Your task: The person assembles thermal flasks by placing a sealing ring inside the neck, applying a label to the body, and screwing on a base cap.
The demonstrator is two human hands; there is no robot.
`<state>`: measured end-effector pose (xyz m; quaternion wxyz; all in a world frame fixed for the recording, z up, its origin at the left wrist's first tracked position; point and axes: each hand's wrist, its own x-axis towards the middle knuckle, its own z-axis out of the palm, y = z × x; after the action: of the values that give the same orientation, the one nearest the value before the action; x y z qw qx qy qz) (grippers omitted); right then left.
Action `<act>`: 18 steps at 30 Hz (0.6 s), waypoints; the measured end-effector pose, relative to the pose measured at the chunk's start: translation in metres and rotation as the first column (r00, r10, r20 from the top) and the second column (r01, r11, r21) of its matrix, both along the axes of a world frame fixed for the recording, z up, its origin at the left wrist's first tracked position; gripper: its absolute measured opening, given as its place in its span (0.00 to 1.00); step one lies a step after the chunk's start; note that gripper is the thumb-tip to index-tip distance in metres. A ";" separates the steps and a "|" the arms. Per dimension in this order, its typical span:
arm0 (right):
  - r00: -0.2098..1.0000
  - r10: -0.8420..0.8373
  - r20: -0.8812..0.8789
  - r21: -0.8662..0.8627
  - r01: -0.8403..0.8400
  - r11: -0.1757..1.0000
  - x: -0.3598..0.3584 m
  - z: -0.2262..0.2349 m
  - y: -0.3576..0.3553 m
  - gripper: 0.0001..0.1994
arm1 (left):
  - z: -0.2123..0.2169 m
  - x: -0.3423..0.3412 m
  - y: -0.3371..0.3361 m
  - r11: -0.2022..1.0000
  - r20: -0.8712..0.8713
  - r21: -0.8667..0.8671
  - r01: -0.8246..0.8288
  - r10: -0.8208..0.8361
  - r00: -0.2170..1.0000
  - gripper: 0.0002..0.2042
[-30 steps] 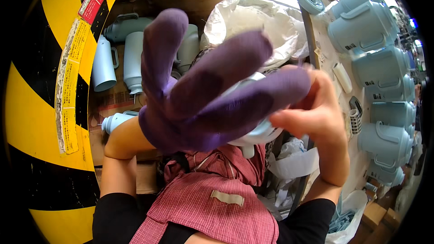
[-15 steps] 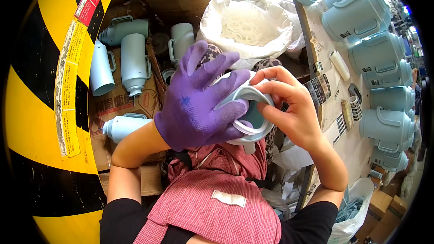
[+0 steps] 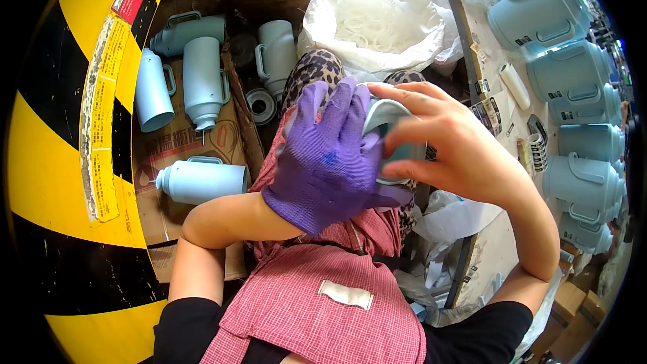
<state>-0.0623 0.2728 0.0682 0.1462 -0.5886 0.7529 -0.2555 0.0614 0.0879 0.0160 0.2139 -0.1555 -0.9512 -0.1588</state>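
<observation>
**benchwatcher:** Two hands on one part here. The left hand [image 3: 327, 162], in a purple knit glove, is wrapped over a pale blue plastic jug piece with a white rim [image 3: 389, 136], and the bare right hand [image 3: 451, 145] clamps it from the other side. Both sets of fingers are closed on it, held right over the lap, just above the red checked apron [image 3: 303, 296]. My guess is the glove is for grip, and the bare fingers are for feeling the edge.

**kettle_nerd:** Agreed, it looks braced against the body so it can't twist. What's around the jug piece?

**benchwatcher:** Left of it, four pale blue flask bodies with handles lie on flattened brown cardboard [image 3: 182, 141] on the floor, the closest one [image 3: 202, 180] just beside the left forearm. Probably laid down so they don't roll or tip. Above the jug piece there's a white plastic sack of pale stringy stuff [image 3: 377, 20], mouth open, so it's easy to reach into.

**kettle_nerd:** And to the right?

**benchwatcher:** A row of pale blue finished jugs with handles [image 3: 573, 74] stands on the surface [image 3: 495, 104] right of the jug piece, packed side by side. Small bits lie near them on the surface, too small to tell what. Far left, beyond the cardboard, is a yellow and black striped curved barrier [image 3: 47, 162].
</observation>
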 end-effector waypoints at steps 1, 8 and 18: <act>0.990 -0.073 0.120 -0.051 0.080 0.995 0.000 -0.003 -0.001 0.14 | 0.000 0.001 -0.001 0.999 -0.009 0.041 -0.007 0.007 1.000 0.34; 0.929 -0.316 0.193 -0.139 0.345 0.928 0.008 -0.020 -0.018 0.14 | -0.015 0.001 -0.009 0.641 0.090 0.746 0.183 -0.369 0.925 0.20; 0.915 -0.365 0.171 -0.166 0.392 0.905 0.022 -0.041 -0.020 0.14 | -0.001 0.007 -0.009 0.991 -0.076 0.079 0.106 -0.100 0.992 0.22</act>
<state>-0.0401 0.2532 0.0267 0.0860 -0.4238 0.8122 -0.3916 0.0680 0.0792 0.0152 0.2457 -0.2010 -0.9263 -0.2031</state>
